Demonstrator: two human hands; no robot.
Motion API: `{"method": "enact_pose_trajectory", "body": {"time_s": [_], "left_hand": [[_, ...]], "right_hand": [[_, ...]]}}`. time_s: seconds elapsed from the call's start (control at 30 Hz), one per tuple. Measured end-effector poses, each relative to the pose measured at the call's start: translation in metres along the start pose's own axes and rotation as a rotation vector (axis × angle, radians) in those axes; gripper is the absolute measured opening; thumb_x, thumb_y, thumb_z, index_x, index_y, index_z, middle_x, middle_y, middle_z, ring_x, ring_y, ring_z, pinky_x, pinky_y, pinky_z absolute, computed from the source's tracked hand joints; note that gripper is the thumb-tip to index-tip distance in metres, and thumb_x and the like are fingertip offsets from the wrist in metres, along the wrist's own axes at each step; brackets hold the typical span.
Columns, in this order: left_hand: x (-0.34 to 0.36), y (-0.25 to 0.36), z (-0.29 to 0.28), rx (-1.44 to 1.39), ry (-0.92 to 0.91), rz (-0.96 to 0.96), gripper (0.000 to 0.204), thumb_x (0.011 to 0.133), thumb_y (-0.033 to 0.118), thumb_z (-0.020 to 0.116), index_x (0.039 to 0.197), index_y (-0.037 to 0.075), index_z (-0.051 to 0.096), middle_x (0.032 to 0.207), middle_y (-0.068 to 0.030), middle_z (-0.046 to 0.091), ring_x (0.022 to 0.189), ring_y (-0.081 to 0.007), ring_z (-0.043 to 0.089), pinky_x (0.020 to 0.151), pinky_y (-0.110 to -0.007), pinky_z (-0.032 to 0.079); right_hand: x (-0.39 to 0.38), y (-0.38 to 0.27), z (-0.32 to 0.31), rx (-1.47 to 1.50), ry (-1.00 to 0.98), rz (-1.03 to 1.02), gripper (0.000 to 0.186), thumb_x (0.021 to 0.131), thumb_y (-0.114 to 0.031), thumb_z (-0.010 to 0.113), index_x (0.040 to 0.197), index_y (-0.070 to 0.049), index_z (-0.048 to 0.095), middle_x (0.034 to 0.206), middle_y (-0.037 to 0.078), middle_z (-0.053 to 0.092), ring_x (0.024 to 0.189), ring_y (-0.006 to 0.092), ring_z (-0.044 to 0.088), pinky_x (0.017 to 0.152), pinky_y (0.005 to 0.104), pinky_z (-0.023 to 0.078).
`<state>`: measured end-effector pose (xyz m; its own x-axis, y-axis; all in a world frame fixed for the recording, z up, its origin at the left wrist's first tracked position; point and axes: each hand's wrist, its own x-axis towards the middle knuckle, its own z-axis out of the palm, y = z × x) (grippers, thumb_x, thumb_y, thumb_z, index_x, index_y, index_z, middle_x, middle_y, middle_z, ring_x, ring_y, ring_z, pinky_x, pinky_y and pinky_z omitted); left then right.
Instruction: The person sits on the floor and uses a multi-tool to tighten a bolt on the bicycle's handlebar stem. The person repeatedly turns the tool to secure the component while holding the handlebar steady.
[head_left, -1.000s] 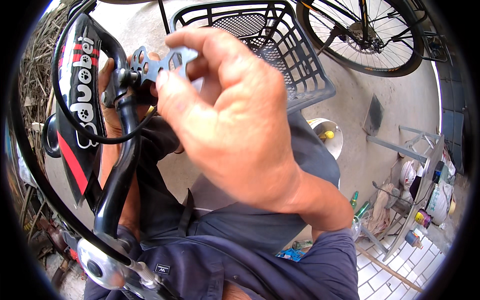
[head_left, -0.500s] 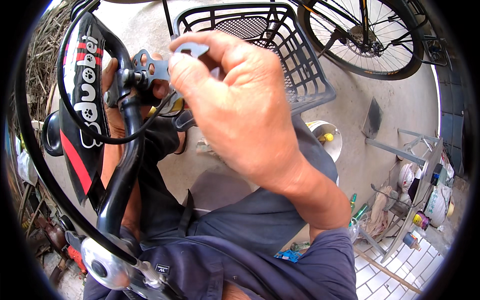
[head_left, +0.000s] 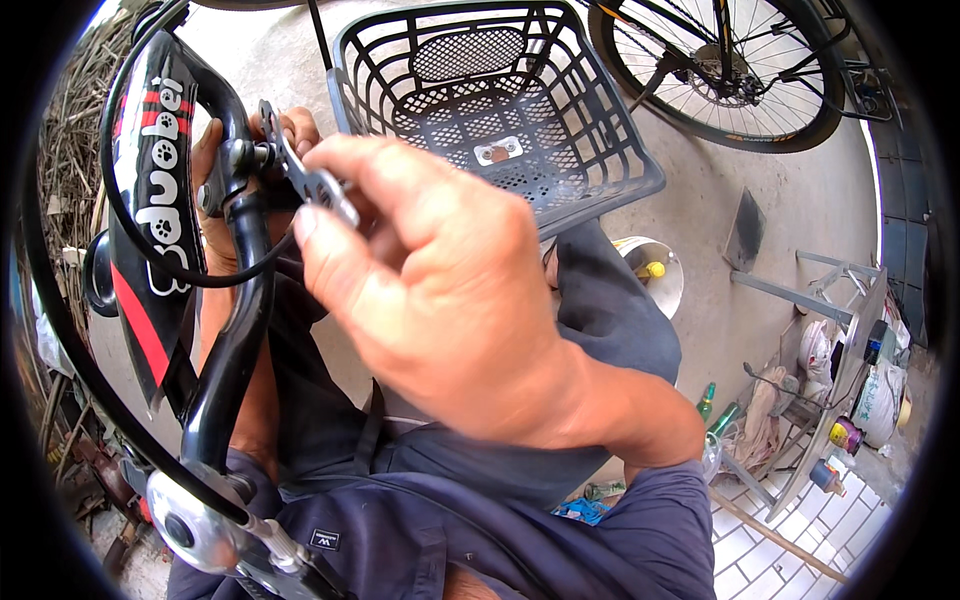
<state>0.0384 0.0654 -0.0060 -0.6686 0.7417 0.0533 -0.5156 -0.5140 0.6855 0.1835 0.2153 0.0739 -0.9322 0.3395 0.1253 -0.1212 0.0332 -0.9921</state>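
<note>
My right hand (head_left: 445, 285) pinches a flat metal multi-hole wrench (head_left: 290, 162) between thumb and fingers. The wrench is turned nearly edge-on, its far part beside a bolt (head_left: 262, 155) on the black clamp (head_left: 228, 180) of the bicycle handlebar (head_left: 252, 245). Whether it sits on the bolt head, I cannot tell. My left hand (head_left: 205, 150) is closed around the clamp from behind, its thumb on the left side and fingertips showing beyond the wrench. Part of that hand is hidden by the clamp and bar.
A black cable (head_left: 200, 281) loops across the handlebar. Beyond my knees stands a black plastic basket (head_left: 645, 190), with a bicycle wheel (head_left: 820, 120) at far right. A white bucket (head_left: 668, 292) and a metal-legged stand (head_left: 800, 297) are to the right. Dry sticks (head_left: 80, 130) lie left.
My right hand has moved down and left, turning the wrench from a flatter view to nearly edge-on. The basket's inside shows more now. My left hand stays at the clamp.
</note>
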Motion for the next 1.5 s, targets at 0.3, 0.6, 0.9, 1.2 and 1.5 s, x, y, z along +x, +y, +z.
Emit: {"method": "enact_pose_trajectory", "body": {"time_s": [0.3, 0.6, 0.9, 1.2, 1.5], "left_hand": [[-0.008, 0.004, 0.000, -0.160, 0.159, -0.028, 0.059, 0.096, 0.058, 0.044, 0.100, 0.001, 0.062, 0.086, -0.0153, 0.060, 0.072, -0.0238, 0.055, 0.070, -0.035, 0.044], [-0.006, 0.006, 0.003, 0.003, 0.149, -0.076, 0.061, 0.093, 0.061, 0.045, 0.100, 0.002, 0.061, 0.084, -0.0138, 0.059, 0.070, -0.0227, 0.054, 0.069, -0.034, 0.044], [-0.008, 0.005, -0.004, -0.055, 0.115, -0.012, 0.059, 0.096, 0.056, 0.044, 0.100, 0.000, 0.061, 0.088, -0.0155, 0.059, 0.070, -0.0220, 0.055, 0.067, -0.033, 0.044], [-0.001, -0.009, -0.002, 0.026, 0.080, 0.037, 0.046, 0.095, 0.045, 0.048, 0.096, 0.002, 0.063, 0.087, -0.0127, 0.063, 0.069, -0.0210, 0.060, 0.065, -0.033, 0.048], [0.010, -0.032, 0.052, 1.464, 0.383, 0.261, 0.032, 0.093, 0.034, 0.052, 0.092, 0.004, 0.065, 0.085, -0.0090, 0.068, 0.067, -0.0199, 0.064, 0.063, -0.033, 0.052]], "right_hand": [[0.037, -0.001, -0.009, 0.201, 0.097, 0.053, 0.019, 0.085, -0.007, 0.059, 0.089, 0.010, 0.067, 0.054, 0.013, 0.059, 0.048, 0.0157, 0.059, 0.049, 0.0326, 0.047], [0.048, 0.000, -0.017, 0.099, 0.041, -0.001, 0.020, 0.084, -0.009, 0.058, 0.075, 0.008, 0.063, 0.054, 0.020, 0.055, 0.047, 0.0269, 0.058, 0.050, 0.0380, 0.045], [0.029, 0.002, -0.017, -0.111, -0.026, -0.019, 0.021, 0.091, -0.010, 0.060, 0.077, 0.005, 0.057, 0.063, 0.025, 0.058, 0.061, 0.0418, 0.062, 0.057, 0.0457, 0.049], [0.002, 0.003, -0.007, -0.111, -0.005, -0.130, 0.044, 0.086, -0.003, 0.058, 0.123, 0.020, 0.049, 0.075, 0.027, 0.065, 0.065, 0.0407, 0.067, 0.060, 0.0474, 0.054], [0.031, 0.016, 0.004, -0.102, 0.137, -0.165, 0.016, 0.077, -0.003, 0.063, 0.082, 0.008, 0.053, 0.061, 0.025, 0.060, 0.062, 0.0411, 0.065, 0.060, 0.0461, 0.052]]}}
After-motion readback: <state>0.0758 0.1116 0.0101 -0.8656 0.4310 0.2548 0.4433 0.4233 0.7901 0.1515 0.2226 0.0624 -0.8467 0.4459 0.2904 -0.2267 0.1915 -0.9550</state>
